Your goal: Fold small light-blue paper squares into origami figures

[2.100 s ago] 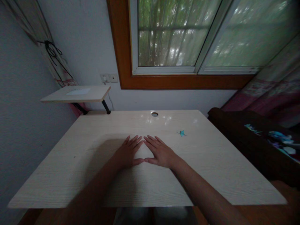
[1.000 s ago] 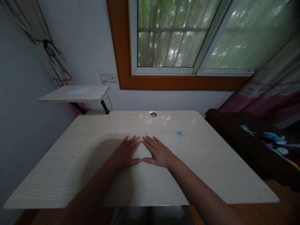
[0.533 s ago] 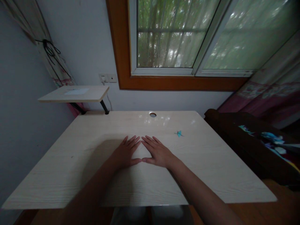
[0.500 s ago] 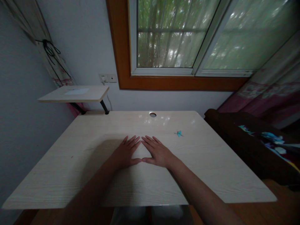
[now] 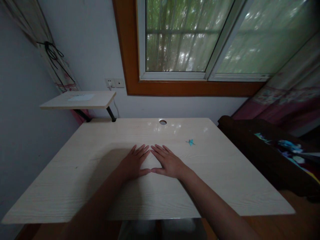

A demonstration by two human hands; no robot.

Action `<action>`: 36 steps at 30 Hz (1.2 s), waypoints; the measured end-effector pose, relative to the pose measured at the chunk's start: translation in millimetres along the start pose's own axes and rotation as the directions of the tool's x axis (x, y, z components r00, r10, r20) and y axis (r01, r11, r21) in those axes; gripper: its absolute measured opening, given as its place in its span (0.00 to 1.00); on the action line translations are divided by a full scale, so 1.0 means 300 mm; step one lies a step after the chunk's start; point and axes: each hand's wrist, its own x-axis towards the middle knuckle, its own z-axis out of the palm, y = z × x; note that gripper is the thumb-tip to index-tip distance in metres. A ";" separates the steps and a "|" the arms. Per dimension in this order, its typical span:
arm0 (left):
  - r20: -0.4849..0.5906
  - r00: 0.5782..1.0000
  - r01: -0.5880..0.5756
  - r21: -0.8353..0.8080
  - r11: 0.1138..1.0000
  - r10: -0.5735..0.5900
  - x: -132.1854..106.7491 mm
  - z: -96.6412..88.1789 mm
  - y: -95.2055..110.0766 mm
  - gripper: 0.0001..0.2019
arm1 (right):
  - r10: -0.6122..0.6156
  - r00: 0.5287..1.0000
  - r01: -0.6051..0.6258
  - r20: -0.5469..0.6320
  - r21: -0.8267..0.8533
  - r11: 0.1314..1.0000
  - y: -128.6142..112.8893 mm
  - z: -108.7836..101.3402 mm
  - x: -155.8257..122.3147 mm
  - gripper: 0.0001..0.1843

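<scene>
Both hands rest flat on a pale wood-grain desk [image 5: 200,193]. My left hand [image 5: 133,163] has its fingers stretched out and slightly spread, holding nothing. My right hand [image 5: 168,162] mirrors it, also open and without anything in it. The two thumb tips meet, and the index fingertips touch or nearly touch, framing a triangle of bare desktop. Beyond my right hand, to the right, lies a small turquoise object [image 5: 191,142] with thin dark ends sticking out on both sides; it is too small to name. Neither hand touches it.
A raised shelf [image 5: 100,100] on black legs stands at the back left, with a sheet of white paper [image 5: 81,97] on it. A round cable hole [image 5: 163,122] pierces the desk's rear. Dark furniture with a colourful cloth [image 5: 290,146] stands right of the desk. A window [image 5: 180,50] is behind.
</scene>
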 end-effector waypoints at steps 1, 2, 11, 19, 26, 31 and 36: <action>0.001 1.000 0.000 0.001 1.000 0.000 0.000 0.001 -0.001 0.40 | 0.000 1.000 0.000 0.000 -0.001 1.000 0.000 0.000 0.000 0.48; 0.004 1.000 -0.001 0.002 1.000 0.001 0.001 0.002 -0.002 0.40 | -0.001 1.000 0.001 0.000 -0.001 1.000 0.000 0.001 0.001 0.48; 0.018 1.000 0.001 0.003 1.000 -0.001 0.002 0.003 -0.003 0.41 | 0.001 1.000 -0.001 -0.002 0.006 1.000 -0.003 -0.002 0.001 0.48; 0.007 1.000 -0.001 0.005 1.000 0.001 0.002 0.006 -0.004 0.41 | 0.000 1.000 0.000 -0.016 0.007 1.000 -0.007 -0.007 0.000 0.48; 0.010 1.000 -0.004 0.007 1.000 0.004 0.002 0.012 -0.008 0.41 | 0.005 1.000 -0.005 -0.008 0.001 1.000 -0.008 -0.008 0.002 0.48; 0.013 1.000 -0.008 -0.004 1.000 0.008 0.002 0.007 -0.008 0.40 | 0.000 1.000 0.000 -0.013 0.009 1.000 -0.006 -0.006 0.001 0.48; 0.004 1.000 0.006 -0.009 1.000 -0.006 0.003 0.003 -0.005 0.40 | 0.006 1.000 -0.006 -0.011 0.005 1.000 -0.003 -0.003 0.000 0.48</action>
